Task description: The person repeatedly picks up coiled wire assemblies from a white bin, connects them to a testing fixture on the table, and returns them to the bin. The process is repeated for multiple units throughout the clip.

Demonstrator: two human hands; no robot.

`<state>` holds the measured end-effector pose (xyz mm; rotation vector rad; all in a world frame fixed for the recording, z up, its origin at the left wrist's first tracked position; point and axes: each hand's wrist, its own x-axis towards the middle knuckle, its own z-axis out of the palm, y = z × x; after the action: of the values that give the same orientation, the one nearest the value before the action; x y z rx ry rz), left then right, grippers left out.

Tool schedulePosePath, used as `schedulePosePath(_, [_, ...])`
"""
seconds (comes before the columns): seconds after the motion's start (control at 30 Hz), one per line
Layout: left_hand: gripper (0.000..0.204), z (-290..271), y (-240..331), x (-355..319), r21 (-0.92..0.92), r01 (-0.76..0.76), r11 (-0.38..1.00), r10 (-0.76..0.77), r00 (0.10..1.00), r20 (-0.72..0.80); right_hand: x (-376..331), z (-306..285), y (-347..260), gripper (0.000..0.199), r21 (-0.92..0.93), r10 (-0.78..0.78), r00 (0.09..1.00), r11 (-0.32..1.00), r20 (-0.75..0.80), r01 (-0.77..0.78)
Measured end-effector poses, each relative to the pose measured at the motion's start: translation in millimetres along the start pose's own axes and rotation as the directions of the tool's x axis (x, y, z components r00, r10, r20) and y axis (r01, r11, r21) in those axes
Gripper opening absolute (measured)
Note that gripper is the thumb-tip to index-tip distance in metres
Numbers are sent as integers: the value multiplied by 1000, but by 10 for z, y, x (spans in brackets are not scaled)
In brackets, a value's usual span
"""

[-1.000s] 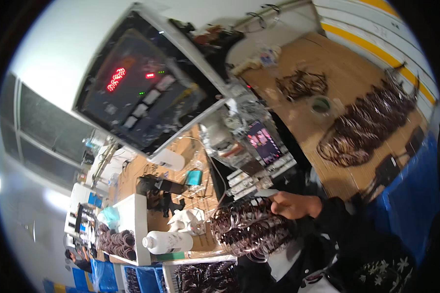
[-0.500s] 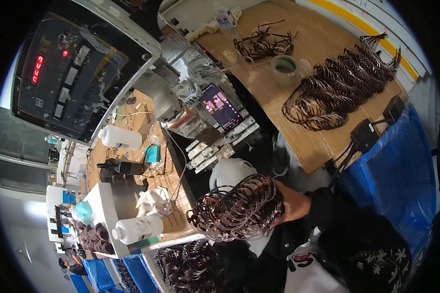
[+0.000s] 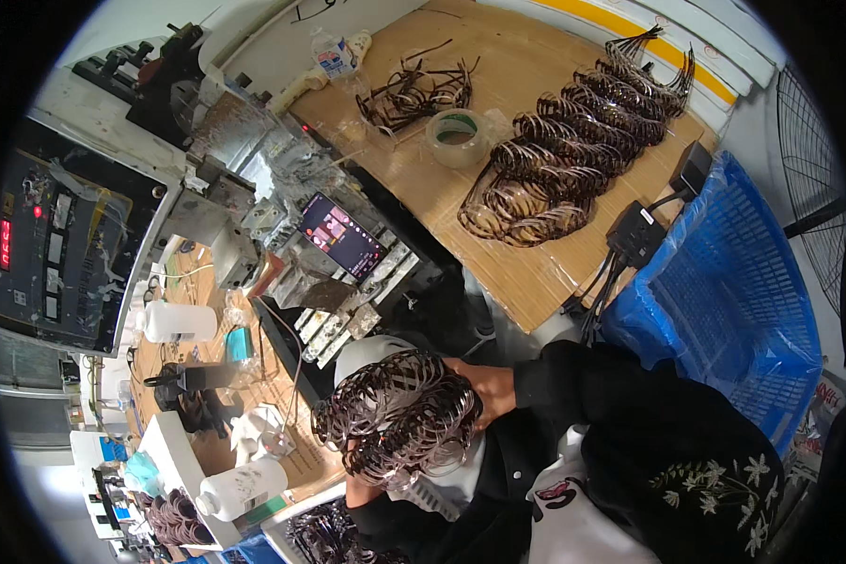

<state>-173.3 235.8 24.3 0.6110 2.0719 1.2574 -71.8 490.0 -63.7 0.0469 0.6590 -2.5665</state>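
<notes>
Both hands are holding a big bundle of brown wire loops (image 3: pixel 399 414) close to the person's chest. Their right hand (image 3: pixel 484 390) is gripping its right side, and the left hand (image 3: pixel 362 489) is mostly hiding under it, so I cannot tell its grip. Just behind the bundle a phone (image 3: pixel 340 235) is glowing on the machine. More brown loops (image 3: pixel 564 155) are lying on the cardboard table (image 3: pixel 526 273), near a roll of tape (image 3: pixel 457 137).
</notes>
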Motion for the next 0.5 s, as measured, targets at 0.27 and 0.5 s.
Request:
schedulePosePath(0.27, [52, 69, 484, -50, 148, -273, 951, 300, 679, -670, -45, -148, 86, 97, -188, -48, 984, 982, -173, 15])
schedulePosePath(0.5, [51, 514, 618, 279, 627, -170, 760, 491, 782, -384, -432, 486, -708, 50, -926, -399, 869, -108, -292, -361])
